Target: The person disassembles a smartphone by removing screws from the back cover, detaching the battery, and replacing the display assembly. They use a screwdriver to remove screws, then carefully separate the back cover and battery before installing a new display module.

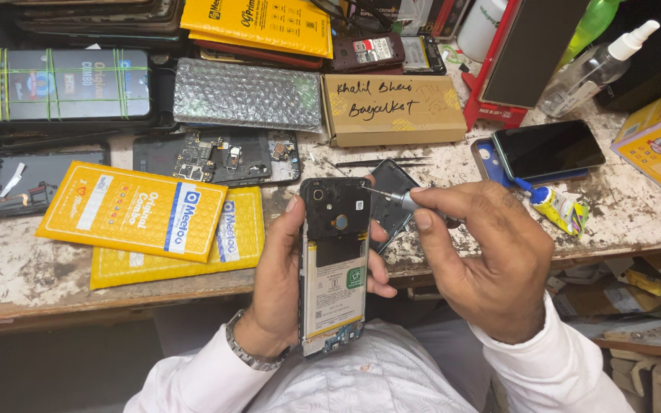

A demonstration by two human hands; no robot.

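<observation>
The opened phone (pixel 334 264) stands upright near the middle of the view, its long axis running from twelve to six o'clock, camera end at twelve and its bared back with the pale battery facing the viewer. The left hand (pixel 281 291) cradles it from the nine o'clock side, palm behind the frame, thumb along the left edge and fingers (pixel 379 268) wrapped round the right edge, closed on the phone; a metal watch sits at the wrist above a white sleeve. The right hand (pixel 491 260) comes in from four o'clock, fingers closed on a small screwdriver (pixel 399 199) that lies nearly level, its thin tip pointing toward nine o'clock and meeting the phone's upper right corner. Behind the phone at one o'clock a dark phone panel (pixel 392 191) lies on the worn, stained tabletop (pixel 9 268). At nine o'clock two yellow padded envelopes (pixel 135 210) overlap, with a bare circuit board (pixel 227 157) just beyond them. At twelve o'clock sit a bubble-wrap pouch (pixel 246 95) and a cardboard box (pixel 393 107). At two o'clock a dark phone (pixel 548 149) rests near a glue tube (pixel 556 208), and a clear spray bottle (pixel 594 69) leans further back. Stacked boxes and screens crowd the far edge.
</observation>
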